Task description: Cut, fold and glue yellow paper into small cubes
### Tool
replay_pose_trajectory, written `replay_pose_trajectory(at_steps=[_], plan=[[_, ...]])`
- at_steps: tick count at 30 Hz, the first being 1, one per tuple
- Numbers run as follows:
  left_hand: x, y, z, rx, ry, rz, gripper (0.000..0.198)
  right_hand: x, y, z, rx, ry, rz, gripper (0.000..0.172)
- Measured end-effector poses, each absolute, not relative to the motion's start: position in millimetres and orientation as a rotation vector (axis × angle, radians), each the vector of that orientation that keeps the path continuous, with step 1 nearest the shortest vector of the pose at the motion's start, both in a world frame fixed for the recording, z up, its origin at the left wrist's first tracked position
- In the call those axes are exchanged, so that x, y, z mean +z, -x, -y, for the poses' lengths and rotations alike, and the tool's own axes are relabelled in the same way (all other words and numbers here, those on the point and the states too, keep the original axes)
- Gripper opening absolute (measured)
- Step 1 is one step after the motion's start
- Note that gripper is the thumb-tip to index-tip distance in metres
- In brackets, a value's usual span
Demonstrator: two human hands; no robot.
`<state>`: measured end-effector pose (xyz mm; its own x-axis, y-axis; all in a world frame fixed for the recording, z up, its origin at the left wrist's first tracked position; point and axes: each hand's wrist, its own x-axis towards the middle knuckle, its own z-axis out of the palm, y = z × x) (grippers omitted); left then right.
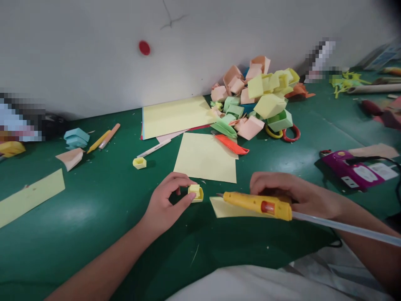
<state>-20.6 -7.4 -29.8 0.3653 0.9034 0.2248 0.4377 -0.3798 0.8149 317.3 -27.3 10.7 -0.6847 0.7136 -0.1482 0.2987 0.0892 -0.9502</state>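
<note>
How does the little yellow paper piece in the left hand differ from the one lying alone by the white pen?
The held piece is pinched in the left hand; the loose piece lies untouched on the green table. The held piece sits close to the glue gun in the right hand; the loose piece lies apart, near the white pen. Both are small, pale yellow folded paper.

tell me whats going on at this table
A person is working with paper at a green table. The left hand pinches a small yellow cube. The right hand holds a glue gun over a paper scrap, nozzle towards the cube but not touching it. A pile of folded boxes lies by the wall.
</note>
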Motion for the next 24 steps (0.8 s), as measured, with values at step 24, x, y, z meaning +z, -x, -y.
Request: replay_pose_trajectory(at_steps=[24], plan=[[-28,21,9,0.901,-1.953,-1.140,0.014,-17,-313,-1,1.651,1.083,1.887,0.044]])
